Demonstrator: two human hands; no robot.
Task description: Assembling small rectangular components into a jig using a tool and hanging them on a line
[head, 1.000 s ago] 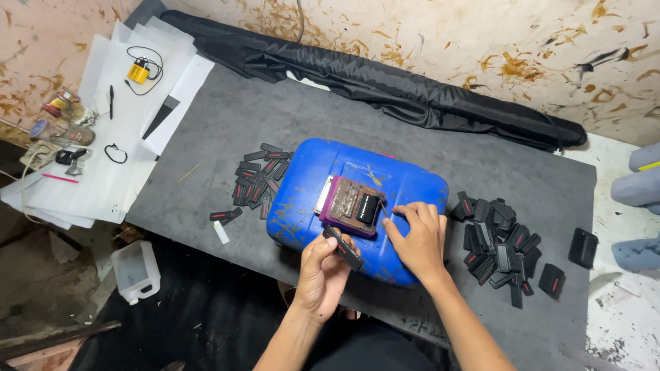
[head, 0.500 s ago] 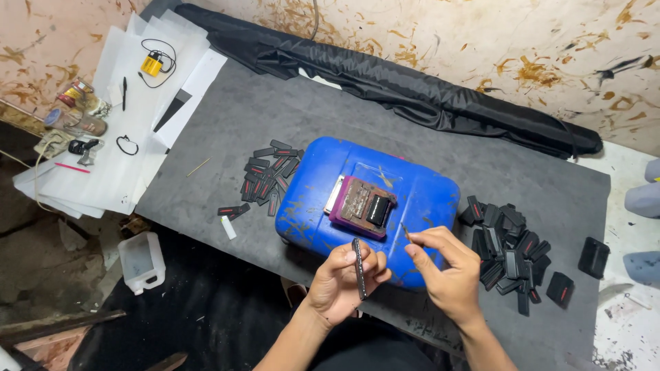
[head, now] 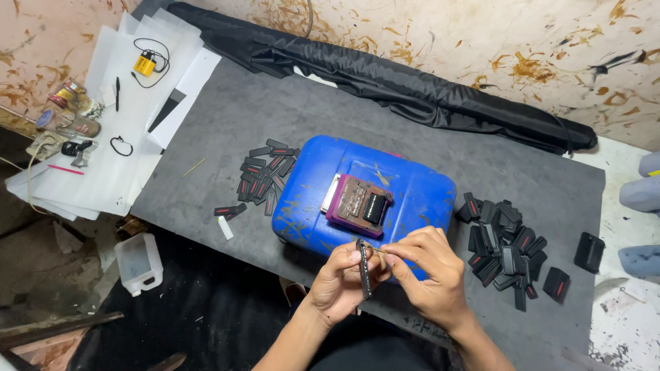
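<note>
item: slim black plastic strip point(head: 364, 269), held upright just in front of the blue plastic jerrycan point(head: 412, 199) lying flat on the grey desk point(head: 220, 130). left hand point(head: 342, 283): grip clamped on the strip's lower half, fingers wrapped round it. right hand point(head: 427, 275): fingertips pinched together on a thin pin-like piece at the strip's top end; too small to tell what it is.

handling, as judged: light, rigid, smooth-sided, likely a little slippery; best taken by the long flat faces, away from the end being worked. the small piece looks easily dropped.

nearby:
- maroon block-shaped fixture point(head: 360, 205) with a black part seated in it, resting on the jerrycan's top face.
- pile of flat black strips with red marks point(head: 265, 175), on the desk left of the jerrycan.
- heap of chunkier black moulded shells point(head: 505, 247), on the desk to the right.
- long black fabric roll point(head: 412, 89), soft, creased, along the desk's far edge.
- white paper sheets point(head: 103, 151), with a small yellow device point(head: 144, 65) on them.
</note>
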